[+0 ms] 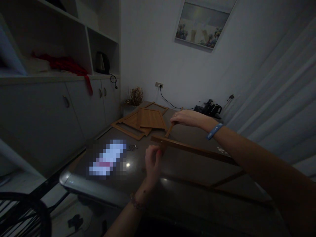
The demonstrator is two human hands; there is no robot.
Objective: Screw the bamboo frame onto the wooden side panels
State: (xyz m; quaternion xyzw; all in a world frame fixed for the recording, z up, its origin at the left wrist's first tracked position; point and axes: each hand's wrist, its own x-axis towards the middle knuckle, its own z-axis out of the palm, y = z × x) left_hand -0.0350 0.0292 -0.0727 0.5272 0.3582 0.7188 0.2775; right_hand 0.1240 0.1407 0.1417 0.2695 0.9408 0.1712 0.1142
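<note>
My right hand (185, 118) is closed around a thin wooden slat (169, 130) that slants up from a long wooden bar (190, 148). The bar runs from the middle of the table toward the right, partly behind my right forearm. Just below the bar's left end is my left hand (153, 161), its fingers pinched together by the wood. Whatever lies between those fingers is too small and dark to make out. More wooden bars (228, 178) lie lower right in shadow. Beyond my hands, flat wooden panels (151, 118) and frames (127, 130) lie overlapping on the table.
The dark glossy table (138, 177) has a small pile of metal hardware (132, 147) and a pixelated bright patch (108, 158). Small white pieces (222, 150) lie at right. Dark equipment (209, 108) and a cable stand by the wall. A dark wheel (37, 210) is lower left.
</note>
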